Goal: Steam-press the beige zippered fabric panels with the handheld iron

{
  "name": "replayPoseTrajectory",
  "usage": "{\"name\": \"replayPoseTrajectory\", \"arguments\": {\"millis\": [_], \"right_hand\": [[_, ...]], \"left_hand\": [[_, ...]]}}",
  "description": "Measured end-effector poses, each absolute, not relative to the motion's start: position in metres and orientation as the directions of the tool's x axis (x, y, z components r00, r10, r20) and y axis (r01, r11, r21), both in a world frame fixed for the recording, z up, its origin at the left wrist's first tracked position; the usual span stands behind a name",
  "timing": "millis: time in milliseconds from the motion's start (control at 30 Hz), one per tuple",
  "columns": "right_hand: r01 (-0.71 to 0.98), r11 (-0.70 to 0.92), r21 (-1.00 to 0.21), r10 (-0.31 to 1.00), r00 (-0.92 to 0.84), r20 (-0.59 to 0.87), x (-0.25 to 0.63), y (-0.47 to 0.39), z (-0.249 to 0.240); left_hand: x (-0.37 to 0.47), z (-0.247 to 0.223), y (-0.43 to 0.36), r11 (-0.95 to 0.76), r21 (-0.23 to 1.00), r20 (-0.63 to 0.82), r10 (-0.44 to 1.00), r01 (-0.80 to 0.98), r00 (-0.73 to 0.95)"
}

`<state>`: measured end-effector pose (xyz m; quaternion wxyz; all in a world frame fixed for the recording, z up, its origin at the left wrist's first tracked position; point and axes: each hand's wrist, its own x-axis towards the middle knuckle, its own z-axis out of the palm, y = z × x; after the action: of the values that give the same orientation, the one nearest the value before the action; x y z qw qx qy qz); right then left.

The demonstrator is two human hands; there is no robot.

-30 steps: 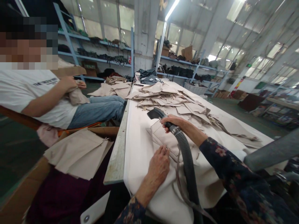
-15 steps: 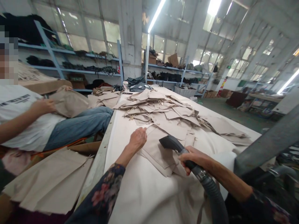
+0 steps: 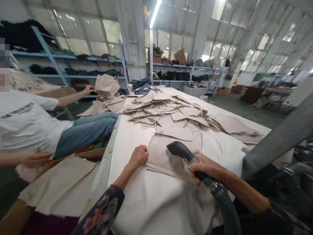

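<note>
Snugly, right hand (image 3: 205, 165) round curved nozzle (image 3: 180, 150), left hand (image 3: 139, 155) curled at cloth (image 3: 159, 150), hold unclear

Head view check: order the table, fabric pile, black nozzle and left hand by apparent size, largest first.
1. White-covered table
2. Fabric pile
3. Black nozzle and left hand: too alike to rank.

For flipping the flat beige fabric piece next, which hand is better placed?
Probably the left hand: it is curled at the left edge of the flat beige fabric piece, while the right hand grips the black plastic hose nozzle.
</note>
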<state>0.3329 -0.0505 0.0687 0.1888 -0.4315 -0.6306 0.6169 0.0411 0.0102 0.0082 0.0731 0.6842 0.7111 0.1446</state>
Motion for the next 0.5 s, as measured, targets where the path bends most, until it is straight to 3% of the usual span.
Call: {"name": "replayPoseTrajectory", "arguments": {"millis": [233,367,500], "right_hand": [[0.293,-0.163,-0.942,0.790,-0.533,-0.302,0.330,-0.053,0.062],[0.299,-0.206,-0.932,0.791,-0.509,-0.338,0.334,-0.053,0.057],[0.322,-0.223,-0.920,0.787,-0.498,-0.365,0.337,-0.052,0.053]], "left_hand": [[0.052,0.023,0.066,-0.115,0.303,0.326,0.945,0.946,0.011],[0.060,0.006,0.109,-0.241,0.391,0.309,0.943,0.888,0.120],[0.057,-0.006,0.121,-0.255,0.461,0.300,0.946,0.850,0.122]]}}
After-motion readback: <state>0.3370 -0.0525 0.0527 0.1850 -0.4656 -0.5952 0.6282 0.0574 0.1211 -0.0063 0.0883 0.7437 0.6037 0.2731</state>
